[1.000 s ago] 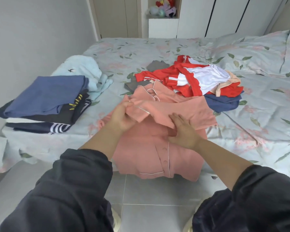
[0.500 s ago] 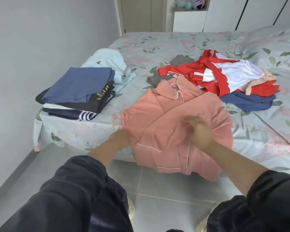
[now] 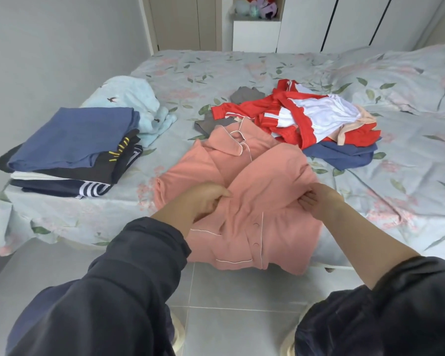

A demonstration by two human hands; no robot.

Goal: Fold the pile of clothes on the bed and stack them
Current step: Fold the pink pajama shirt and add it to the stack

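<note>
A pink button-up pyjama shirt (image 3: 254, 160) with white piping lies collar-away on the near edge of the bed, its hem hanging over the side. My left hand (image 3: 206, 199) grips a bunch of its fabric near the middle. My right hand (image 3: 319, 201) pinches the cloth at the shirt's right side. Behind the shirt lies the unfolded pile (image 3: 306, 119): red and white garments, a grey one, a blue one. A stack of folded clothes (image 3: 72, 150), blue on top, sits at the bed's near left corner.
A light blue patterned garment (image 3: 139, 101) lies bunched behind the stack. The bed (image 3: 242, 68) has a floral sheet, with pillows (image 3: 401, 75) at the right. Grey wall at left, tiled floor below, wardrobes and a shelf of soft toys behind.
The sleeve held up a second ago now lies folded across the shirt front. Both hands have come down onto the shirt's middle and now bunch its fabric; the view shifted.
</note>
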